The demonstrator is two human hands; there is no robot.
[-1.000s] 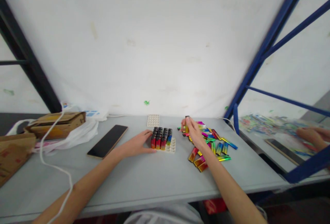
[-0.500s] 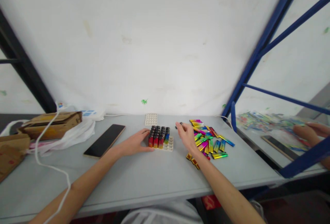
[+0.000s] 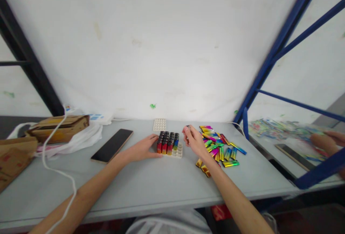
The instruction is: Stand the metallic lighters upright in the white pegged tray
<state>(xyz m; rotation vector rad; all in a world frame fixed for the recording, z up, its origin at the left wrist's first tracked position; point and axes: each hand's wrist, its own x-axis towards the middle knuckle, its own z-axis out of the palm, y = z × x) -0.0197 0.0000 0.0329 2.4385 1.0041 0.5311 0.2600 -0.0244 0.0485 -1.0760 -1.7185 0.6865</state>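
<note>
On the grey table stands a white tray (image 3: 176, 153) with round holes, its left part filled with several upright black-topped cylinders (image 3: 167, 142) in red and blue, which look like lighters. My left hand (image 3: 144, 147) is beside the tray's left side, thumb and fingers apart, the fingertips at or against the outer cylinders. Right of the tray, my right hand (image 3: 192, 140) is raised above the table with fingers pinched around a small dark-ended piece, mostly hidden by them. Close by on its right lies a loose pile of shiny multicoloured metallic tubes (image 3: 221, 153).
Another white holed tray (image 3: 159, 124) lies by the wall. A black phone (image 3: 112, 145) is left of my left hand. Cardboard boxes (image 3: 63, 128), white plastic and a white cable (image 3: 64, 177) occupy the left. A blue metal frame (image 3: 265, 72) rises at the right; another person's hand (image 3: 325, 144) shows beyond.
My right hand has turned slightly, its fingers curling more over the small dark-ended piece. My left hand stays by the tray. The whole view has shifted a little.
</note>
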